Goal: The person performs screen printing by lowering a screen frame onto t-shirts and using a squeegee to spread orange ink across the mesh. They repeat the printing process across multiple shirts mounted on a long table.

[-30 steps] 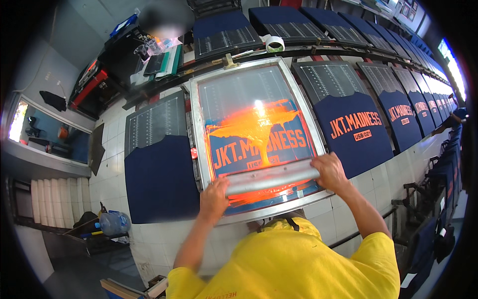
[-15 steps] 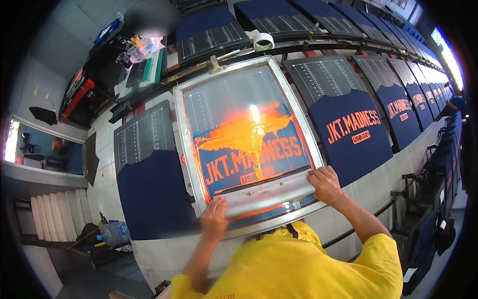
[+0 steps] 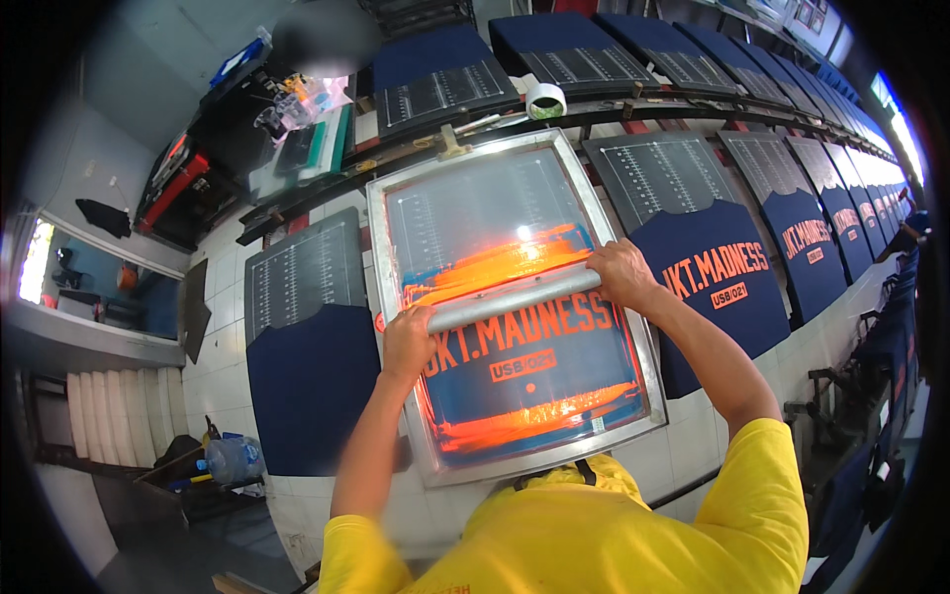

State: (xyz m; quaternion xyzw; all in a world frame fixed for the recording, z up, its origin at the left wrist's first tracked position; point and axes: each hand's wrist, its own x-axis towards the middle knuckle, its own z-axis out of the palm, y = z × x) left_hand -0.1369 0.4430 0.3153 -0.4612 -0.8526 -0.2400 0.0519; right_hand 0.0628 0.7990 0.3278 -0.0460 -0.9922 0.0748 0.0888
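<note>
My left hand [image 3: 408, 348] and my right hand [image 3: 623, 275] grip opposite ends of a silver squeegee [image 3: 517, 299]. It lies crosswise over a screen printing frame [image 3: 648, 381] with a metal rim. Bright orange ink [image 3: 505, 265] is banked up along the far side of the squeegee. A second orange streak [image 3: 534, 418] crosses the mesh near the front of the frame. Between them, orange lettering shows through the mesh over dark blue cloth. What lies directly beneath the squeegee is hidden.
Left of the frame, a plain navy shirt [image 3: 312, 391] covers a dark board. On the right, a printed navy shirt [image 3: 712, 287] heads a row of several more. A tape roll [image 3: 545, 101] sits on the rail behind. A water jug [image 3: 234, 458] stands lower left.
Both hands have pushed the squeegee away from me, from the frame's near end to beyond the lettering. The ink that was spread over the lettering is now gathered ahead of it.
</note>
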